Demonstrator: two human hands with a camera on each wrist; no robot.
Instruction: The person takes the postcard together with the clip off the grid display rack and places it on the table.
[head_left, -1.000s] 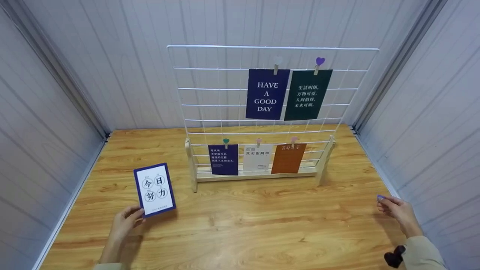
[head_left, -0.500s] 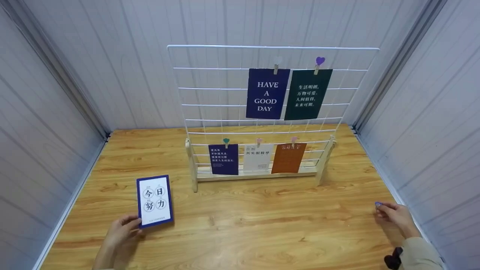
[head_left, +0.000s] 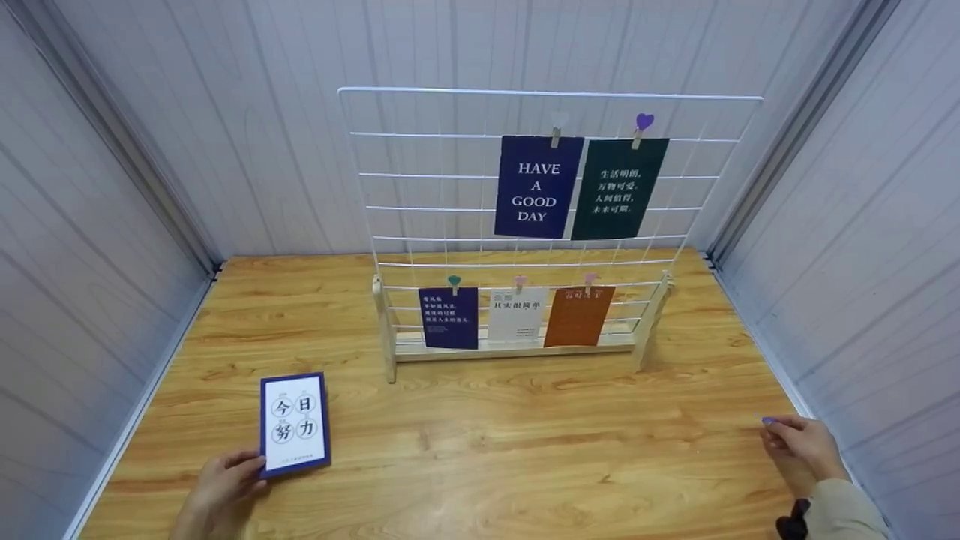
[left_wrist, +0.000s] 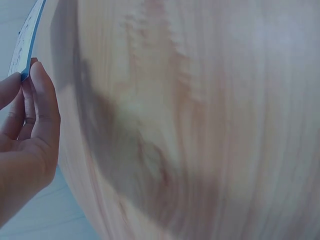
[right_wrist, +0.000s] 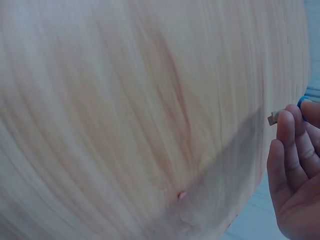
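Observation:
My left hand (head_left: 221,484) pinches a white card with a blue border (head_left: 295,424) by its lower left corner, between thumb and fingers. Black characters in circles mark the card's face. In the left wrist view only a thin slice of the card (left_wrist: 26,42) shows, at the upper left edge. Far to the right, my right hand (head_left: 810,448) pinches a small clothespin by its blue end (head_left: 767,421). The right wrist view shows the clothespin's wooden tip (right_wrist: 273,118) sticking out past the fingers, with the rest partly covered.
A white wire grid rack (head_left: 550,93) stands on wooden feet mid-table. From it hang a navy card (head_left: 536,191), a green card (head_left: 619,191), and below them a blue card (head_left: 450,319), a white card (head_left: 517,319) and an orange card (head_left: 579,319), each clipped. Panel walls (head_left: 840,262) enclose the table.
The left hand has drawn the card down toward the table's near left. My right hand has shifted slightly nearer, still pinching the clothespin. The rack's cards stay where they were.

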